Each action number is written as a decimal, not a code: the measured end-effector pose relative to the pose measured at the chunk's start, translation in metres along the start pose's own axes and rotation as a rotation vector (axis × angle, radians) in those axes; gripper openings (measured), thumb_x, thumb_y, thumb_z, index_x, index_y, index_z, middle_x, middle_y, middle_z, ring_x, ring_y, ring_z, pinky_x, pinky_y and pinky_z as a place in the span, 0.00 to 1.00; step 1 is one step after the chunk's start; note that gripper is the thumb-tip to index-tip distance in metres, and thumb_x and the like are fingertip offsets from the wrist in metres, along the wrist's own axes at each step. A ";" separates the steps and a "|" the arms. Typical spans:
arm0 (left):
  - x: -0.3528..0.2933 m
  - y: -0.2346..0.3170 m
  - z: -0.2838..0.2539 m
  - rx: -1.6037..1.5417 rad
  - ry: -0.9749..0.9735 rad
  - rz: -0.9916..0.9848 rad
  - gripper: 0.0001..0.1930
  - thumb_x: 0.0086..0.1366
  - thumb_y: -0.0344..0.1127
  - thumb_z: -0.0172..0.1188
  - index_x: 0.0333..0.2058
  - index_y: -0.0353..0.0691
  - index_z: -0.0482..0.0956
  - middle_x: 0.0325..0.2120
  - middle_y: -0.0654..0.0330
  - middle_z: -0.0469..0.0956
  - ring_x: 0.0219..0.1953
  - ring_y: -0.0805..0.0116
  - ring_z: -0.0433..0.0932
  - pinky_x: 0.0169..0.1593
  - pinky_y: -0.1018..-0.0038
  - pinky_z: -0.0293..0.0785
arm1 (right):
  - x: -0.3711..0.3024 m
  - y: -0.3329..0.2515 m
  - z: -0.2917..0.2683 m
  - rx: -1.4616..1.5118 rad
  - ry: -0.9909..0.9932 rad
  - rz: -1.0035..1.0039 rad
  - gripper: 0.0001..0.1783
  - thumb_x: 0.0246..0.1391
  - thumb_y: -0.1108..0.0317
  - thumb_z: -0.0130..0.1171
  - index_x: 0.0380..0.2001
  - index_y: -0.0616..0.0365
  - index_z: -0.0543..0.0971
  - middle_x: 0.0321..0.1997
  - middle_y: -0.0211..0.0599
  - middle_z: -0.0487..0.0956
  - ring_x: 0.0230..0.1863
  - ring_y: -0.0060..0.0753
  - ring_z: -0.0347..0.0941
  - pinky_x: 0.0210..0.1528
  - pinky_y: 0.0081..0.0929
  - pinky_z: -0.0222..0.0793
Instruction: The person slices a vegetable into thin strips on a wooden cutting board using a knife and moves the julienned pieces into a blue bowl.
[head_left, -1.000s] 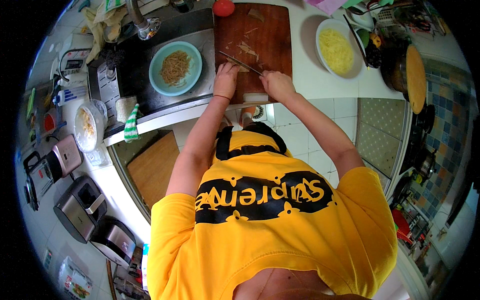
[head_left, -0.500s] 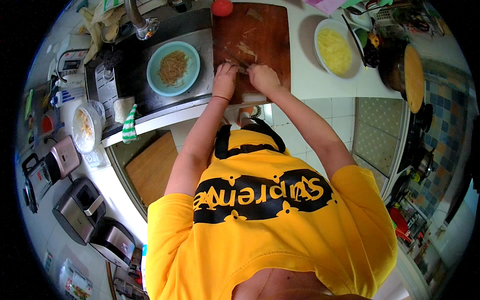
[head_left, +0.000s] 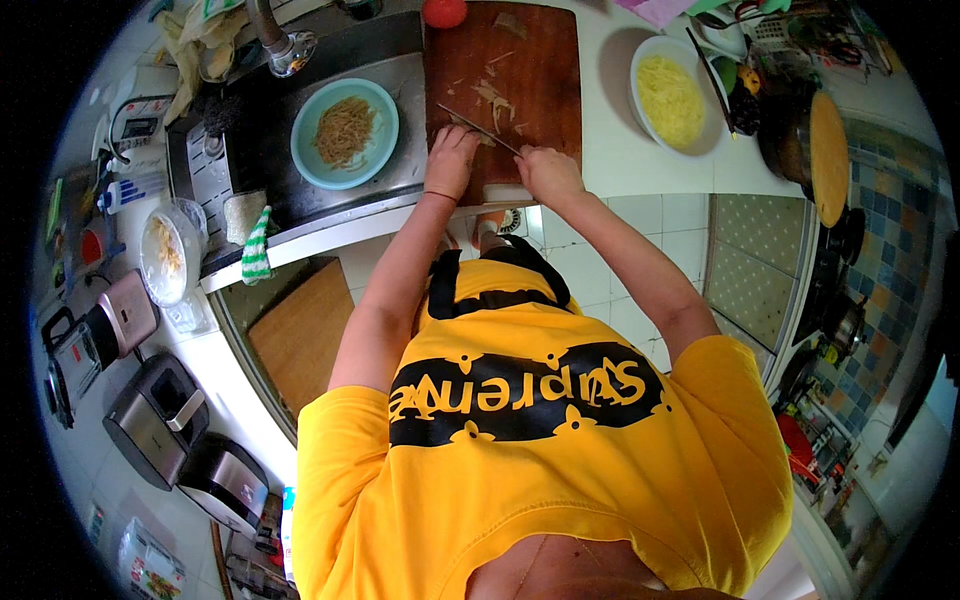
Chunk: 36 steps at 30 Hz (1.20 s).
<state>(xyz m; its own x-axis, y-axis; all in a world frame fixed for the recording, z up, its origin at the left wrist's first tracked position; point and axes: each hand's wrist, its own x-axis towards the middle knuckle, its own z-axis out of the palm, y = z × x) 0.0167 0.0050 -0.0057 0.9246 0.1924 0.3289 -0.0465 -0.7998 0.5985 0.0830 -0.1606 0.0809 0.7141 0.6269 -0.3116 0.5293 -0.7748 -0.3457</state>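
A brown wooden cutting board (head_left: 548,65) lies at the counter's front edge. My right hand (head_left: 548,174) is closed round the handle of a knife (head_left: 485,131); its thin blade slants up and left across the board, just beyond my left fingertips. My left hand (head_left: 453,160) rests on the board with its fingers bent and pressed together; what lies under them is mostly hidden. Thin, pale brown scraps (head_left: 494,98) are scattered past the blade. To the left, a light blue bowl (head_left: 308,165) holds a heap of thin brownish shreds (head_left: 346,133).
A round red thing (head_left: 444,12) touches the board's far left corner. On the right stands a white bowl (head_left: 708,140) of pale yellow shreds (head_left: 670,100). A faucet (head_left: 290,52) hangs over the dark sink area. A green-striped cloth (head_left: 257,247) drapes over the front edge.
My right hand has moved right and slightly nearer, and the knife blade now shows at a slant beyond my left fingers. My left hand has stayed almost in place.
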 end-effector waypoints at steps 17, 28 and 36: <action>0.002 0.001 0.001 0.037 -0.032 -0.033 0.09 0.51 0.27 0.50 0.32 0.41 0.75 0.37 0.58 0.73 0.45 0.55 0.70 0.48 0.67 0.69 | 0.010 0.002 -0.005 0.010 -0.021 -0.018 0.14 0.54 0.61 0.47 0.28 0.63 0.75 0.27 0.54 0.77 0.32 0.57 0.74 0.36 0.49 0.69; 0.002 0.000 0.000 0.026 -0.030 -0.026 0.10 0.52 0.27 0.50 0.33 0.42 0.76 0.36 0.58 0.72 0.44 0.56 0.70 0.47 0.67 0.69 | 0.038 -0.020 0.013 -0.032 -0.040 0.010 0.10 0.46 0.69 0.49 0.26 0.63 0.78 0.31 0.54 0.78 0.35 0.54 0.76 0.36 0.46 0.71; 0.002 0.007 -0.001 -0.018 0.031 -0.057 0.07 0.55 0.29 0.52 0.33 0.42 0.76 0.36 0.58 0.73 0.43 0.57 0.70 0.47 0.67 0.69 | 0.028 0.000 0.001 0.055 0.014 0.075 0.15 0.55 0.61 0.46 0.29 0.61 0.76 0.29 0.55 0.77 0.33 0.56 0.74 0.37 0.48 0.70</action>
<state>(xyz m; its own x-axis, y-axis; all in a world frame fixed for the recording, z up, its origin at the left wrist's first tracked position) 0.0182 0.0007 0.0003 0.9137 0.2552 0.3162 -0.0010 -0.7767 0.6298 0.1028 -0.1427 0.0715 0.7575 0.5655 -0.3263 0.4483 -0.8138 -0.3697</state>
